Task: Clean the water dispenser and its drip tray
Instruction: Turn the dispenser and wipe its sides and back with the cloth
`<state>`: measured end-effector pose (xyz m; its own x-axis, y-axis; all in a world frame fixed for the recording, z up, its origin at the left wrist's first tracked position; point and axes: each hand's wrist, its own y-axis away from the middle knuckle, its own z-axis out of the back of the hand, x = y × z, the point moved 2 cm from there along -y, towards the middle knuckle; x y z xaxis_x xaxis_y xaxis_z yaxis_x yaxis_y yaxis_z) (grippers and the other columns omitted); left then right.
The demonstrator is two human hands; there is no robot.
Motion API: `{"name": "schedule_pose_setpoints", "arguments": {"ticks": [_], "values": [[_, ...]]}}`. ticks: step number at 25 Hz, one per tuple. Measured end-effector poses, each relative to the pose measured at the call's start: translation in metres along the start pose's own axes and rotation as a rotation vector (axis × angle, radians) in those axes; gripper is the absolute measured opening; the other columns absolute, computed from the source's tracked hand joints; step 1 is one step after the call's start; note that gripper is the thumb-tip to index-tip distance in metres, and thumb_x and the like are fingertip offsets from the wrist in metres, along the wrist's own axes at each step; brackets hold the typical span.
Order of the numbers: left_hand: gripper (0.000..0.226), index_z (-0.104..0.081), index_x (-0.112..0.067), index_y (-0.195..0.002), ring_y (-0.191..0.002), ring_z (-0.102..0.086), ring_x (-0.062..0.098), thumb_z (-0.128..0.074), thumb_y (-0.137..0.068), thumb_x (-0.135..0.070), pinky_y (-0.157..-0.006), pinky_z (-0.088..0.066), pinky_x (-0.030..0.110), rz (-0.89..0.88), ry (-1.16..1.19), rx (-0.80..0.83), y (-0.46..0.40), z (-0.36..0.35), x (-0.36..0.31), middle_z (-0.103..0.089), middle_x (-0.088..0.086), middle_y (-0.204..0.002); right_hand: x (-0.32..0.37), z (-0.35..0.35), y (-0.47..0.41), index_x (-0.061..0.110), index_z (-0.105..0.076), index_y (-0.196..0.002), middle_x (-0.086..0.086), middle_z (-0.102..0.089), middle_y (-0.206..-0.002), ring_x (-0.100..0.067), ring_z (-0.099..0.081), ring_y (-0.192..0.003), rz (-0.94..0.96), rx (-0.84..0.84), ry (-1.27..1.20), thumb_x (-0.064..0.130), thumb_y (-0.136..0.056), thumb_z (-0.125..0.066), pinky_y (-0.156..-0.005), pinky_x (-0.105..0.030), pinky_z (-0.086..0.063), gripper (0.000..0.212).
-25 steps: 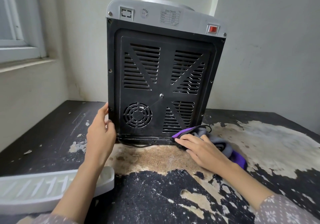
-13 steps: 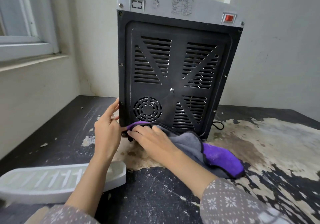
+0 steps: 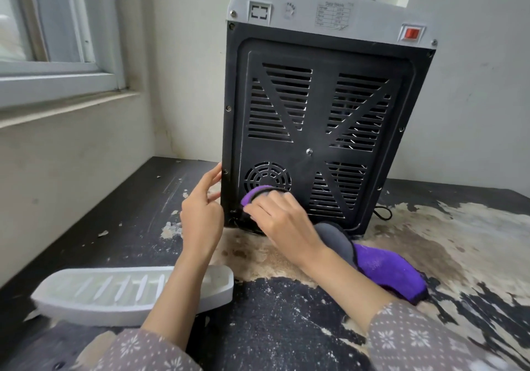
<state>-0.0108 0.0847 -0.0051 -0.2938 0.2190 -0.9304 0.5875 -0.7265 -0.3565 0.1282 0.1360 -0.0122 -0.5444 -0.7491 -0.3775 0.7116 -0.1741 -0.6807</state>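
Observation:
The water dispenser [image 3: 321, 118] stands on the worn black table [image 3: 286, 319] with its black vented back panel facing me. My right hand [image 3: 282, 223] holds a purple and grey cloth [image 3: 384, 267] and presses its end against the panel's lower left, just below the round fan grille [image 3: 268, 177]. The rest of the cloth trails onto the table to the right. My left hand [image 3: 202, 215] rests with straight fingers against the dispenser's lower left edge. The white drip tray [image 3: 86, 299] lies on the table at the near left.
A wall and window sill [image 3: 66, 109] run along the left; another wall stands close behind the dispenser. A black power cord [image 3: 383, 213] loops out at the dispenser's lower right. The table's surface is peeling, with pale bare patches on the right.
My right hand has swept the cloth from the dispenser's bottom right edge leftwards and up onto the panel below the fan grille. My left hand has stayed on the left edge.

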Motion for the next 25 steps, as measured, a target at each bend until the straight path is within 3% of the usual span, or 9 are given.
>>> {"name": "schedule_pose_setpoints", "arguments": {"ticks": [2,7,9,17,19,21,22,25], "values": [[0.081,-0.054,-0.029,-0.132,-0.099,-0.061,0.01,-0.026,-0.072,0.018,-0.064,-0.038,-0.002,0.005,0.008,0.001,0.0,0.001,0.0,-0.06,-0.006,-0.126,0.003,-0.008,-0.015,0.01,-0.068,-0.09,-0.003,-0.065,-0.085,-0.023,-0.059,-0.077,0.004,-0.063,-0.01,0.008,-0.093,-0.044,-0.066,-0.033,-0.047,0.024],[0.079,-0.054,-0.026,-0.131,-0.089,-0.06,-0.003,-0.026,-0.073,0.018,-0.064,-0.038,-0.002,0.0,0.021,-0.006,0.0,0.001,-0.003,-0.06,-0.008,-0.121,0.001,-0.021,-0.016,0.014,-0.068,-0.096,0.0,-0.064,-0.088,-0.02,-0.059,-0.078,0.098,-0.085,0.115,0.005,-0.099,-0.032,-0.067,-0.03,-0.046,0.038],[0.079,-0.054,-0.027,-0.131,-0.089,-0.059,-0.005,-0.026,-0.073,0.018,-0.065,-0.039,-0.002,0.001,0.025,-0.005,0.0,0.001,-0.003,-0.06,-0.008,-0.121,0.003,-0.024,-0.014,0.018,-0.067,-0.098,0.004,-0.062,-0.087,-0.017,-0.057,-0.077,0.149,-0.055,0.195,0.007,-0.099,-0.034,-0.066,-0.029,-0.044,0.035],[0.081,-0.052,-0.027,-0.134,-0.106,-0.059,0.015,-0.023,-0.074,0.02,-0.063,-0.04,-0.001,-0.016,0.005,0.02,-0.002,0.002,0.002,-0.057,-0.006,-0.127,0.007,-0.017,-0.002,0.022,-0.064,-0.082,0.006,-0.054,-0.078,-0.016,-0.05,-0.067,0.242,0.049,0.279,-0.001,-0.083,-0.045,-0.057,-0.028,-0.032,0.03],[0.079,-0.05,-0.026,-0.135,-0.112,-0.054,0.016,-0.024,-0.075,0.019,-0.075,-0.04,0.003,-0.043,-0.016,0.018,-0.003,0.001,0.004,-0.055,-0.006,-0.13,0.0,-0.006,0.003,0.023,-0.062,-0.071,0.007,-0.054,-0.075,-0.015,-0.051,-0.065,0.223,0.179,0.263,0.004,-0.07,-0.062,-0.055,-0.026,-0.031,0.019],[0.074,-0.048,-0.023,-0.136,-0.118,-0.044,0.018,-0.029,-0.077,0.017,-0.09,-0.034,0.018,-0.109,-0.115,-0.047,0.0,-0.001,0.003,-0.049,-0.002,-0.133,-0.015,0.009,0.012,0.023,-0.064,-0.068,0.008,-0.056,-0.074,-0.015,-0.054,-0.067,0.162,0.242,0.171,0.009,-0.06,-0.075,-0.056,-0.026,-0.032,0.019],[0.069,-0.049,-0.02,-0.135,-0.116,-0.039,0.019,-0.032,-0.078,0.017,-0.089,-0.029,0.019,-0.169,-0.185,-0.098,0.002,-0.002,0.001,-0.047,0.001,-0.13,-0.025,0.018,0.017,0.021,-0.069,-0.074,0.007,-0.06,-0.079,-0.016,-0.057,-0.073,0.143,0.274,0.023,0.007,-0.064,-0.073,-0.06,-0.027,-0.035,0.018],[0.053,-0.055,-0.013,-0.122,-0.101,-0.039,0.019,-0.04,-0.08,0.014,-0.082,-0.026,0.017,-0.459,-0.273,-0.162,0.011,-0.01,-0.013,-0.052,0.004,-0.112,-0.056,0.059,0.038,0.016,-0.073,-0.103,0.005,-0.071,-0.103,-0.012,-0.062,-0.101,-0.164,0.245,-0.565,-0.008,-0.081,-0.05,-0.089,-0.025,-0.045,0.04]]}}
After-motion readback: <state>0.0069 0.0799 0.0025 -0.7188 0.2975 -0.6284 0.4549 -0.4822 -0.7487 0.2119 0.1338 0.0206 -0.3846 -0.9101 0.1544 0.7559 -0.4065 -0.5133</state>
